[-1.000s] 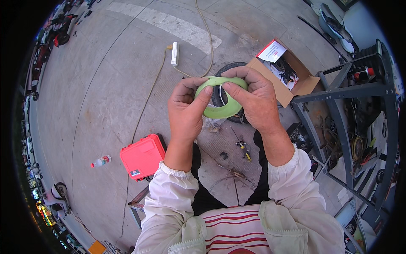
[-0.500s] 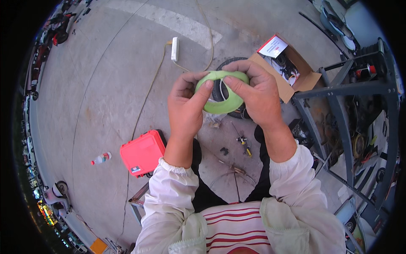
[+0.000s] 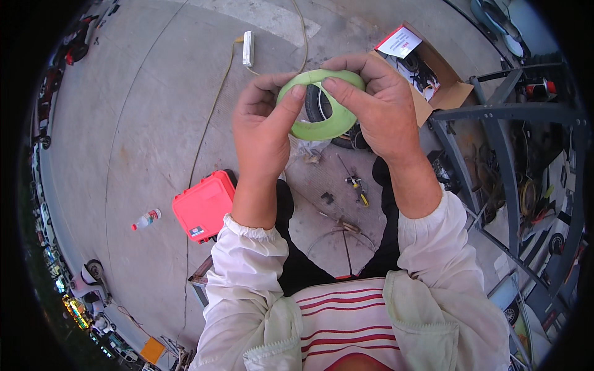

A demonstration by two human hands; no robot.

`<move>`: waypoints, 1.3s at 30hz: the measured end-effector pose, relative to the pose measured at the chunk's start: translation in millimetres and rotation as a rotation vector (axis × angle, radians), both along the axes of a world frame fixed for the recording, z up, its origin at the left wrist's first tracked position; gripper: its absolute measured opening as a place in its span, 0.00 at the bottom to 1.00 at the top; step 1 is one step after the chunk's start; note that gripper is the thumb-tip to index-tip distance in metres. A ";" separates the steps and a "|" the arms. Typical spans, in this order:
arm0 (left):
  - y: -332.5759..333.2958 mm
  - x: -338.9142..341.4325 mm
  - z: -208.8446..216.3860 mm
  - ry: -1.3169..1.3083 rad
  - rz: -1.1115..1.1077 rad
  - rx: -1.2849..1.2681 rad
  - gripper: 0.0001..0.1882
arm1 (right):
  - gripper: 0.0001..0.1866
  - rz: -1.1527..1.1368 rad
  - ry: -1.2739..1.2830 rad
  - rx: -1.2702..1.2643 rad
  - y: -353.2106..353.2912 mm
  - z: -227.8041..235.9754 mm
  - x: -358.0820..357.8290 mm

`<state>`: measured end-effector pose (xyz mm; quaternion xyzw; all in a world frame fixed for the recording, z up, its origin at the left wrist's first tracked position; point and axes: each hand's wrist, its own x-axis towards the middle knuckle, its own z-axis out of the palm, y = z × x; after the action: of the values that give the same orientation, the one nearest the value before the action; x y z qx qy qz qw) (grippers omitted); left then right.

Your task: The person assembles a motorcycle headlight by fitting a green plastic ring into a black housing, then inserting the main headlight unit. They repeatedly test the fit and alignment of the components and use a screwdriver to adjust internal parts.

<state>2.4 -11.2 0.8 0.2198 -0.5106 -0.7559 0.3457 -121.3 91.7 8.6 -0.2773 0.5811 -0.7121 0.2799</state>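
Observation:
A light green, flat, flexible-looking ring is held up in front of me by both hands. My left hand pinches its left side, thumb on the near face and fingers curled behind. On the opposite side, my right hand grips it likewise, with its thumb near the top edge. Both thumbs lie close together along the upper part of the band. Through the ring's opening, a black tyre on a wheel shows on the ground beyond, largely covered by the ring and my hands.
A red case and a plastic bottle are to the left. Ahead lie a white power strip with its cable and an open cardboard box. A dark metal rack stands at right. Between my legs is a yellow-handled tool.
Both hands have moved up in the picture with the green ring still in them. The ring has tilted and its opening looks wider. Surrounding things have shifted slightly with the view.

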 end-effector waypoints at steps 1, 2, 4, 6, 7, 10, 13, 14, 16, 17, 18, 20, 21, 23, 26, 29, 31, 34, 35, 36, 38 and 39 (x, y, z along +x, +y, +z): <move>-0.4 -0.7 -0.9 0.013 0.007 0.004 0.12 | 0.10 0.003 0.010 0.003 -0.1 0.2 -0.5; -0.3 -1.0 -1.6 0.026 0.014 0.008 0.12 | 0.09 0.005 0.020 0.006 0.0 -0.1 -0.7; -0.4 -0.2 -1.7 0.024 0.006 0.011 0.12 | 0.09 0.003 0.008 0.004 0.1 -1.3 -0.3; -0.2 -0.4 -2.0 0.030 0.002 0.012 0.12 | 0.09 0.001 0.001 0.003 0.2 -2.1 -0.3; -0.1 -0.8 -2.3 0.037 0.003 0.012 0.12 | 0.09 0.000 -0.001 0.005 0.3 -2.3 -0.4; -0.3 -1.8 -2.9 0.047 0.008 0.009 0.12 | 0.09 -0.002 0.004 0.009 0.4 -2.3 -0.7; 0.5 -1.3 -1.4 0.031 0.011 0.000 0.12 | 0.09 0.004 -0.017 0.000 0.3 -1.8 -0.1; 1.1 -0.9 -0.4 0.021 0.012 -0.004 0.12 | 0.09 0.007 -0.029 -0.006 0.4 -1.5 0.3; 2.2 -1.1 0.9 0.016 0.011 0.004 0.13 | 0.09 0.012 -0.029 -0.002 1.1 -1.0 -0.4; 2.8 -1.6 1.3 0.015 0.011 0.009 0.13 | 0.09 0.013 -0.027 0.000 1.7 -1.0 -0.8; 3.7 -2.1 2.1 0.011 0.008 0.011 0.13 | 0.09 0.009 -0.029 0.002 2.3 -1.2 -0.9; 4.4 -3.0 4.1 0.004 0.005 0.010 0.12 | 0.09 0.003 -0.029 -0.001 1.9 -1.2 -1.4; 4.7 -3.4 2.7 0.001 0.007 0.010 0.12 | 0.09 0.007 -0.029 -0.006 2.1 -2.0 -1.9; 4.3 -3.9 0.3 -0.004 0.013 0.005 0.12 | 0.10 0.018 -0.031 -0.019 1.7 -3.0 -3.0; 3.7 -4.4 -0.2 0.000 0.013 -0.009 0.11 | 0.09 0.034 -0.023 -0.008 1.8 -1.0 -3.8; 3.5 -3.0 -0.1 -0.019 0.011 -0.018 0.12 | 0.09 0.018 -0.022 -0.004 1.3 -1.4 -2.3; 2.3 -3.3 -2.8 -0.004 0.014 -0.019 0.12 | 0.09 0.024 -0.019 -0.014 1.7 -0.6 -1.9; 1.6 -3.3 -3.9 0.008 0.004 -0.011 0.13 | 0.10 0.030 -0.034 -0.027 1.5 -0.9 -1.4; 1.5 -3.2 -3.3 0.009 -0.001 -0.007 0.13 | 0.10 0.033 -0.043 -0.032 1.2 -1.2 -1.1; 1.6 -3.2 -2.8 0.006 0.001 -0.007 0.13 | 0.10 0.034 -0.040 -0.026 1.4 -1.1 -1.0; 2.4 -3.8 -1.4 0.000 0.005 -0.006 0.12 | 0.10 0.037 -0.031 -0.013 2.3 0.0 -1.6; 2.8 -3.8 -0.5 0.000 0.001 -0.001 0.12 | 0.10 0.034 -0.032 -0.017 1.8 0.1 -1.6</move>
<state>-1.4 -8.3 0.3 0.2198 -0.5109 -0.7555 0.3463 -122.9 93.6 8.6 -0.2784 0.5655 -0.7165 0.2989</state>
